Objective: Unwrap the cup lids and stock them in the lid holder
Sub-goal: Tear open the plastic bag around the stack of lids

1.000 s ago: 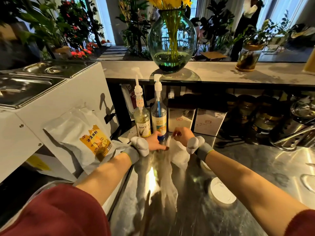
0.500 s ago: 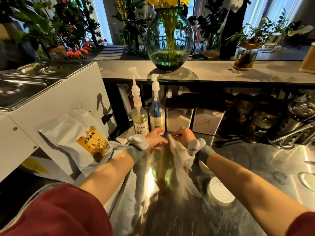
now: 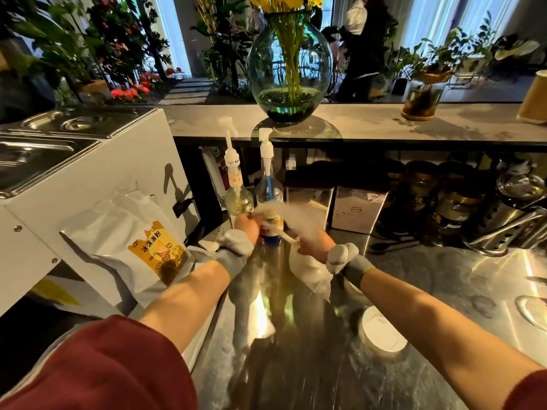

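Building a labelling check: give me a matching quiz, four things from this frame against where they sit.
Things:
1. glass vase
2. plastic wrap
3. powder pouch
4. white lid

Places:
A. flat on the steel counter, under the right forearm
B. on the upper ledge
C. leaning on the white cabinet, far left
D. held between left hand and right hand

Pairs: 1-B, 2-D, 3-C, 4-A

On the steel counter, two pump bottles stand at the far edge, with two canisters to their right. A pouch leans against the cabinet at left. A lid lies near right. Behind, a vase stands on the raised shelf.
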`<act>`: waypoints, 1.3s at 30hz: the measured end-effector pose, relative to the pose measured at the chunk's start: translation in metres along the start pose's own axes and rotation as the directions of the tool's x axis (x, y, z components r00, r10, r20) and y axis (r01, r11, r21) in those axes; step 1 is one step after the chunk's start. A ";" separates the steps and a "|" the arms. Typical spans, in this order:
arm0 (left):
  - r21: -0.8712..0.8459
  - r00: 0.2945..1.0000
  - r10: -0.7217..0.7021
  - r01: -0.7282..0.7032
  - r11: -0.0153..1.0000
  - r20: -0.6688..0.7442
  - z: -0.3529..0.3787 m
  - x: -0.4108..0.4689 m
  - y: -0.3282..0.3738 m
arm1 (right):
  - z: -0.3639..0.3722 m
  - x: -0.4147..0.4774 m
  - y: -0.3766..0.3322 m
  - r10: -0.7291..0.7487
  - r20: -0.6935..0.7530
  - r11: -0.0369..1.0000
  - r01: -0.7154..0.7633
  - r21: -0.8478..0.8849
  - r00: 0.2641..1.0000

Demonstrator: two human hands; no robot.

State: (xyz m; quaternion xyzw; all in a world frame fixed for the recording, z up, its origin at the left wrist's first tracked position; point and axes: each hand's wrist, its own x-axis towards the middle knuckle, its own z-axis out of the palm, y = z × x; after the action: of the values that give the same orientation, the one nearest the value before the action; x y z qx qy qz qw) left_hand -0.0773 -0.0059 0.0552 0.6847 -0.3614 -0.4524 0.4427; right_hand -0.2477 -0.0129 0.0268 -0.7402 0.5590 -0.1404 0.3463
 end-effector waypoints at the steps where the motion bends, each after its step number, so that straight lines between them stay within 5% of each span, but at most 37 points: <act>1: -0.108 0.997 -0.067 0.064 0.992 -0.032 -0.004 0.001 0.002 | 0.001 -0.001 0.000 -0.013 -0.011 1.000 0.013 -0.016 1.000; 9: -0.290 0.963 -0.266 0.268 0.919 0.045 -0.051 0.012 0.001 | -0.004 -0.007 0.010 0.008 -0.010 0.994 -0.009 -0.110 1.000; 13: -0.312 0.927 -0.244 0.331 0.891 0.286 -0.038 0.006 0.011 | -0.001 -0.001 0.005 0.023 0.017 0.996 -0.021 -0.086 1.000; 19: -0.247 0.948 -0.231 0.283 0.927 0.218 -0.028 0.008 0.016 | 0.004 0.000 0.003 0.062 -0.034 0.987 -0.056 0.151 0.998; 25: 0.065 0.866 -0.230 0.225 0.972 0.445 0.001 -0.010 0.003 | 0.008 0.006 -0.011 0.069 -0.068 0.929 -0.039 0.368 0.995; 28: 0.118 0.900 -0.116 0.073 0.990 0.419 0.012 -0.013 -0.001 | 0.006 0.008 -0.016 0.071 -0.057 0.892 -0.038 0.451 0.996; 34: 0.128 0.951 -0.109 0.075 0.989 0.288 0.013 -0.003 -0.010 | -0.002 0.013 -0.008 0.183 -0.131 0.924 -0.125 0.361 0.974; 37: 0.097 0.958 -0.108 0.084 0.992 0.267 0.006 -0.001 -0.012 | -0.011 0.014 -0.006 0.348 0.062 0.777 -0.325 0.540 0.935; 39: 0.111 0.946 -0.080 0.047 0.993 0.314 0.008 -0.002 -0.013 | -0.008 0.013 -0.015 0.272 0.146 0.763 -0.305 0.570 0.951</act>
State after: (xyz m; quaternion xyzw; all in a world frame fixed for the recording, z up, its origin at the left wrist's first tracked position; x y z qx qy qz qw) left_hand -0.0846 -0.0017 0.0425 0.6361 -0.4282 -0.5516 0.3282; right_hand -0.2376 -0.0263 0.0402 -0.5058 0.5858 -0.2306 0.5898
